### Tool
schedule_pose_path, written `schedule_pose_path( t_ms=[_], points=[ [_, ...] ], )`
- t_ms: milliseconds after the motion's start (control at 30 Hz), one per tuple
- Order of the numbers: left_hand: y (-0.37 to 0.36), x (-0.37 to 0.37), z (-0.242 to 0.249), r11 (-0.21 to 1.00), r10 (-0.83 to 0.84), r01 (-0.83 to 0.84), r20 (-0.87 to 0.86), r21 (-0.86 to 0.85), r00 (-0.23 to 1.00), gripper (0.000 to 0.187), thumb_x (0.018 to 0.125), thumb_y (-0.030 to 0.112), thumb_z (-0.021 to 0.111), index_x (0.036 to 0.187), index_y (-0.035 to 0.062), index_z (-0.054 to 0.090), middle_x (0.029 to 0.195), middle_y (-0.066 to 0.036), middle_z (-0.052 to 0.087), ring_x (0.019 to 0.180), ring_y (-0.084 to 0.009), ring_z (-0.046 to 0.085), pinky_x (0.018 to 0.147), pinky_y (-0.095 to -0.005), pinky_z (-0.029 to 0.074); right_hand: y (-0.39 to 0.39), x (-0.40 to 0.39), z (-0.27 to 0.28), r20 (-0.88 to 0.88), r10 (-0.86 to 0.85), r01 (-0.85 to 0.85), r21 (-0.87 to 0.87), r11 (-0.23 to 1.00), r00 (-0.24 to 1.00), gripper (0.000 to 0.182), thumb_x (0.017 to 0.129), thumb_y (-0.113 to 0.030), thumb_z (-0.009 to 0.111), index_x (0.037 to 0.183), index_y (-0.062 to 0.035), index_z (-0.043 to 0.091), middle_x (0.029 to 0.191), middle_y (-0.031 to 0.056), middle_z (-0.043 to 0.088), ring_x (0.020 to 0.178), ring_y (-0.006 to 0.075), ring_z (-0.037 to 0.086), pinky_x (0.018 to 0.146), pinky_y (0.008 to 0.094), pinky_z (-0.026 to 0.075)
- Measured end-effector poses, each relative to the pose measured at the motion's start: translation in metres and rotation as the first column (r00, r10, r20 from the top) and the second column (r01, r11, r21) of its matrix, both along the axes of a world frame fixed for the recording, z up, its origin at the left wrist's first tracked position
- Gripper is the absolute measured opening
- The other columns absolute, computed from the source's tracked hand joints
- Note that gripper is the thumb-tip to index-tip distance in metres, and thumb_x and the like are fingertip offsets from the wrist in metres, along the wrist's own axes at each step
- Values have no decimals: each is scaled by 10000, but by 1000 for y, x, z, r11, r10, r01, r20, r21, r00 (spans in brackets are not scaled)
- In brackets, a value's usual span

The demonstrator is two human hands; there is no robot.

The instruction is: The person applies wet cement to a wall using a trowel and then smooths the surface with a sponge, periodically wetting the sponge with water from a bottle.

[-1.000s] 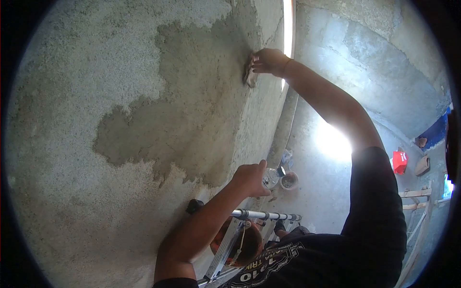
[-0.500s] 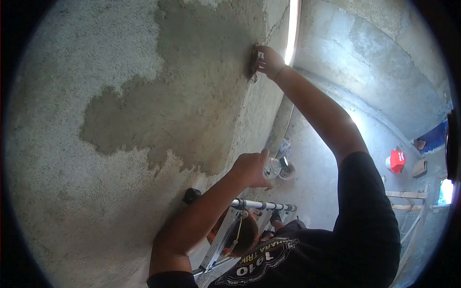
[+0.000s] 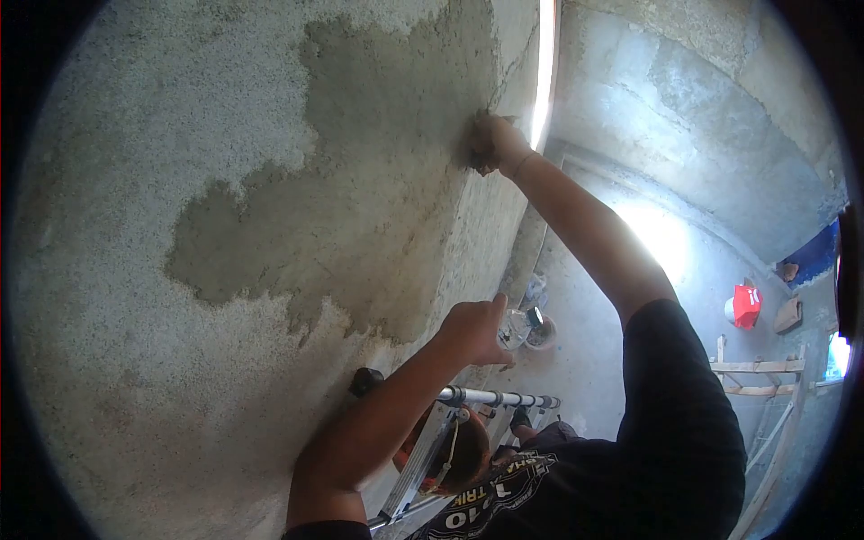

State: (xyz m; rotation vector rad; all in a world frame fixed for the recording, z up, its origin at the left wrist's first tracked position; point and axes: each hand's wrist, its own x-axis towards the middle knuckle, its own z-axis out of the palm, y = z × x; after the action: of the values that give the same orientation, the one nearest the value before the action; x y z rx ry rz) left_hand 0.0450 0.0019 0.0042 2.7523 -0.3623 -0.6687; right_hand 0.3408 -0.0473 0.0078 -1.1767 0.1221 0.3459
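Observation:
My right hand (image 3: 500, 146) is closed around a small dark-brown pad (image 3: 481, 148), perhaps a sponge. It presses the pad against the wall edge, where rough grey wall (image 3: 225, 81) carries a darker, damp-looking smooth patch (image 3: 360, 180). My left hand (image 3: 475, 333) is lower down, thumb and fingers curved around a clear bottle (image 3: 514, 329) with a dark cap. The bottle is held tilted away from the wall. Part of it is hidden by the hand.
An aluminium ladder (image 3: 495, 397) stands below my left arm, with an orange-brown bucket (image 3: 477, 441) hanging by it. On the floor are a pale bucket (image 3: 542, 335) and a red-and-white container (image 3: 746, 307). A wooden frame (image 3: 760, 366) stands at right.
The whole view has shifted slightly. My right hand has moved a little down along the wall edge and turned, with the pad in it. My left hand still holds the bottle.

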Motion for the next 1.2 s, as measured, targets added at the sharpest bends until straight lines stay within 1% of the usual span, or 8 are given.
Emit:
schedule_pose_path(
  t_ms=[233, 467, 567, 633, 867, 933, 1000, 1200],
  points=[
    [1, 1, 0, 1000, -13, 13, 8, 5, 1000, 745, 610, 428, 826, 1093, -1, 455, 959, -204, 654, 905, -354, 664, 808, -413, 527, -18, 58, -27, 28, 223, -218, -127, 968, 974, 245, 894, -131, 486, 1082, -2, 576, 998, 146, 629, 848, 295, 647, 730, 492, 546],
    [0, 0, -2, 1000, -13, 13, 12, 1, 1000, 741, 612, 417, 823, 1092, -14, 460, 953, -211, 654, 901, -355, 666, 804, -410, 531, -58, 40, 15, 116, 412, -400, 570, 717, 904, 412, 930, -320, 472, 1183, 2, 524, 1123, 187, 595, 988, 364, 603, 840, 543, 518],
    [-2, 0, 1, 1000, -5, 5, -12, 8, 1000, 740, 612, 411, 821, 1094, -20, 461, 957, -211, 654, 900, -355, 667, 806, -408, 531, -58, 30, 26, 11, 317, -297, 378, 877, 949, 413, 954, -326, 460, 1216, -9, 504, 1183, 193, 581, 1010, 373, 601, 851, 534, 516],
    [-2, 0, 1, 1000, -5, 6, -15, 8, 1000, 739, 612, 411, 821, 1093, -19, 461, 956, -209, 656, 897, -354, 667, 804, -408, 531, -51, 34, 17, 179, 220, -256, 216, 942, 959, 354, 951, -258, 455, 1168, 12, 528, 1023, 194, 622, 846, 326, 613, 582, 432, 464],
    [-2, 0, 1, 1000, -9, 9, -14, -1, 1000, 719, 610, 410, 822, 1077, -4, 465, 939, -203, 661, 884, -349, 669, 791, -410, 530, -42, 74, -1, 159, 263, -233, -184, 955, 952, 249, 874, -183, 532, 1046, -17, 599, 970, 184, 648, 861, 310, 640, 659, 398, 500],
    [-1, 0, 0, 1000, -11, 11, 0, -1, 1000, 719, 607, 413, 824, 1073, -4, 468, 940, -203, 661, 883, -349, 669, 791, -409, 530, -37, 90, 7, 377, 642, -63, -831, 553, 668, 229, 821, -179, 586, 989, -33, 637, 942, 175, 661, 886, 308, 649, 708, 386, 513],
    [0, -1, -2, 1000, -19, 19, 23, -6, 1000, 720, 604, 417, 825, 1069, -4, 471, 942, -203, 661, 882, -350, 669, 791, -409, 530, -33, 92, 31, 298, 853, 417, -903, 106, 428, 210, 767, -174, 640, 931, -48, 674, 914, 166, 674, 910, 307, 658, 756, 374, 525],
    [2, -1, -6, 1000, -30, 30, 32, 8, 999, 774, 603, 432, 821, 1123, -22, 473, 965, -206, 662, 901, -345, 666, 803, -407, 531, -36, 56, 190, 255, 952, 618, -780, 100, 168, 235, 807, -256, 684, 934, -59, 701, 980, 157, 692, 932, 278, 676, 814, 354, 543]
  ],
)
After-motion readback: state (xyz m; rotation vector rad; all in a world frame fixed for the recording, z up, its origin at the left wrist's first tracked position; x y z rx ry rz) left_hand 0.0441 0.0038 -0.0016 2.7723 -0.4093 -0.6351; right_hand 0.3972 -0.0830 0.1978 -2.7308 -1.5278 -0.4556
